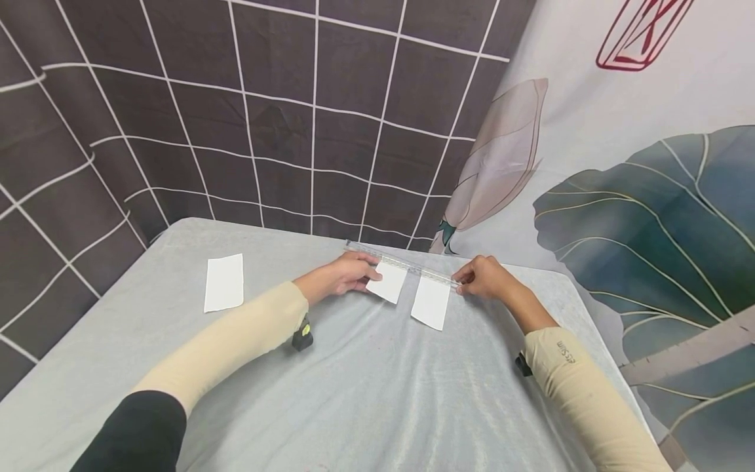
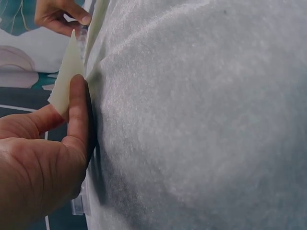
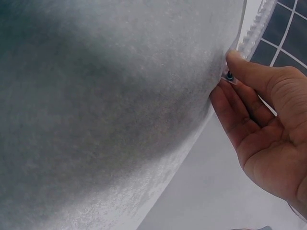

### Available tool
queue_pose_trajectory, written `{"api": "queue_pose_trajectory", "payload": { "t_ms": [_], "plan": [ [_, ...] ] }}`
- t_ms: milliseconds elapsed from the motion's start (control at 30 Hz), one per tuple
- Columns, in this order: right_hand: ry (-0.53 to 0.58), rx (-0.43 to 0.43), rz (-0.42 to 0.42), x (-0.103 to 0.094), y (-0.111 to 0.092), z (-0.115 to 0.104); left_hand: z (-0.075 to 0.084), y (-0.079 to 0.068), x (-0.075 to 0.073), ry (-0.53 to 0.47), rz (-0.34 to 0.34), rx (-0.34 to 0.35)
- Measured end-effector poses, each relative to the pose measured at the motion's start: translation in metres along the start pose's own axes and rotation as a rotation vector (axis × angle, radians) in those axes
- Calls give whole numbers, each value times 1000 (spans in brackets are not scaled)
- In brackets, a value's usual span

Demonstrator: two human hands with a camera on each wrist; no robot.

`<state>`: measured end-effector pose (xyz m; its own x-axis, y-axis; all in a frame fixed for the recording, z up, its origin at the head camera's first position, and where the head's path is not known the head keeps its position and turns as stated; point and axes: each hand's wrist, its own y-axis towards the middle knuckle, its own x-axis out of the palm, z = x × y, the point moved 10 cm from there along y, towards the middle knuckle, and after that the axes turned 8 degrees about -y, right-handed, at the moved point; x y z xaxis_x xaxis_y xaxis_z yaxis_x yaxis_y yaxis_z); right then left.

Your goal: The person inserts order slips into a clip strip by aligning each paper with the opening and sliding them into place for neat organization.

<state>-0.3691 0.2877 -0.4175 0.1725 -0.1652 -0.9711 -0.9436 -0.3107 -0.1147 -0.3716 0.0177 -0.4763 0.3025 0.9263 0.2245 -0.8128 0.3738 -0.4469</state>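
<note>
Across the far edge of the cloth lies a clear plastic ruler (image 1: 411, 267), slanting down to the right. My left hand (image 1: 352, 273) pinches a small white sheet of paper (image 1: 389, 282) by its left side; its edge meets the ruler. In the left wrist view this sheet (image 2: 67, 81) tilts up between thumb and fingers of the hand (image 2: 53, 143). A second white sheet (image 1: 431, 304) lies with its top edge at the ruler. My right hand (image 1: 487, 278) pinches the ruler's right end, seen closer in the right wrist view at the ruler's tip (image 3: 231, 79).
A third white sheet (image 1: 224, 283) lies apart at the left on the grey cloth-covered table (image 1: 354, 393). Behind the table hangs a dark gridded cloth (image 1: 283, 131). On the right is a white hanging with leaf prints (image 1: 660, 216).
</note>
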Motion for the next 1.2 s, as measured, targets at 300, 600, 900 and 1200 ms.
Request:
{"api": "queue_pose_trajectory", "payload": {
  "t_ms": [300, 600, 900, 1200],
  "plan": [
    [-7, -1, 3, -1, 0, 0, -2, 2, 6, 6, -16, -4],
    [-14, -11, 4, -1, 0, 0, -4, 4, 8, 12, -6, -7],
    [-13, -11, -1, 0, 1, 1, -5, 3, 14, 17, -19, -23],
    [-10, -13, -3, 0, 0, 0, -5, 1, 14, 56, -33, -23]
  ]
}}
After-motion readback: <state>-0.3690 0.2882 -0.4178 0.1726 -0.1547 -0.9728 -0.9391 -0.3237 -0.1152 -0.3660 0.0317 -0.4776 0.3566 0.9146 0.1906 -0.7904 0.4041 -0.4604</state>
